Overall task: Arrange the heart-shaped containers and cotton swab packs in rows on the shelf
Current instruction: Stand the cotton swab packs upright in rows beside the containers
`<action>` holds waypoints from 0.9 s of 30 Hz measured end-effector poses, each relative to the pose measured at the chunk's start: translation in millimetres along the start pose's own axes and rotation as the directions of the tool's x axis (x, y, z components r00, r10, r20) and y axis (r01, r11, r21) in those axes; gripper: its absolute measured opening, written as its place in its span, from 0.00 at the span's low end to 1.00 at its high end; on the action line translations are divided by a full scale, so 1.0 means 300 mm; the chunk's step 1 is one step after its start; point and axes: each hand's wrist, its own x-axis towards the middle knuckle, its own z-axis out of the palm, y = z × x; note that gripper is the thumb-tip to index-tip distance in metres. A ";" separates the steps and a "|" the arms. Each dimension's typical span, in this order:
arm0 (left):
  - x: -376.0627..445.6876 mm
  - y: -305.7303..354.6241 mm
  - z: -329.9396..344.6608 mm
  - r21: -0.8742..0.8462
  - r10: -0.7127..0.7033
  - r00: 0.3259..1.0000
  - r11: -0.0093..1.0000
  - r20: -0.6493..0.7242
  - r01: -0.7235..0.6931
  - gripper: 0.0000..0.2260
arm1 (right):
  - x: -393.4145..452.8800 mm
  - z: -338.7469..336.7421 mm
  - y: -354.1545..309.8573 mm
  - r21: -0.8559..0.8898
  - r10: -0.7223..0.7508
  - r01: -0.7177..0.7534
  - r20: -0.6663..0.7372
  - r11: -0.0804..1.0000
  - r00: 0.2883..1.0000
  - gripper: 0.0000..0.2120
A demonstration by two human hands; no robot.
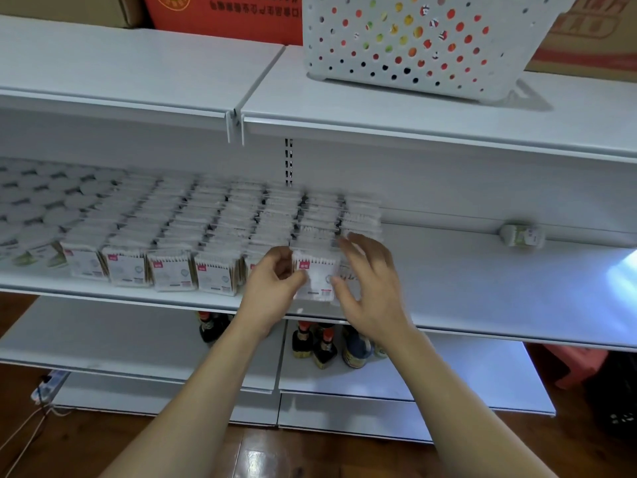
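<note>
- The left hand (275, 281) pinches the left edge of a cotton swab pack (315, 279) between thumb and curled fingers, at the front of the middle shelf (482, 305).
- The right hand (367, 291) is spread, fingers mostly straight, around the right side of the same pack; it seems to touch the pack and steady it, not to grip it, though blur makes the contact hard to judge.
- This pack stands at the front end of a row; at 9 o'clock from it the rows of swab packs (213, 232) are already lined up to the shelf edge.
- The heart-shaped containers (41, 201) fill the shelf at about 10 o'clock, far left, and they look blurred.
- One more small pack (522, 235) lies alone at 2 o'clock, against the back of the shelf, well apart from the rows.
- Risk, in my judgement: the pack is very near the front lip, so a push toward 6 o'clock could drop it to the lower shelf with the bottles (324, 343).
- Another risk: the upright packs lean on each other, so a sideways knock from either hand could tip the neighbour row.
</note>
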 end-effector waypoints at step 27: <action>0.052 -0.176 -0.079 0.831 0.459 0.805 0.215 0.377 -0.512 0.36 | -0.038 0.192 0.001 -0.336 -0.104 0.096 -0.006 0.937 0.995 0.09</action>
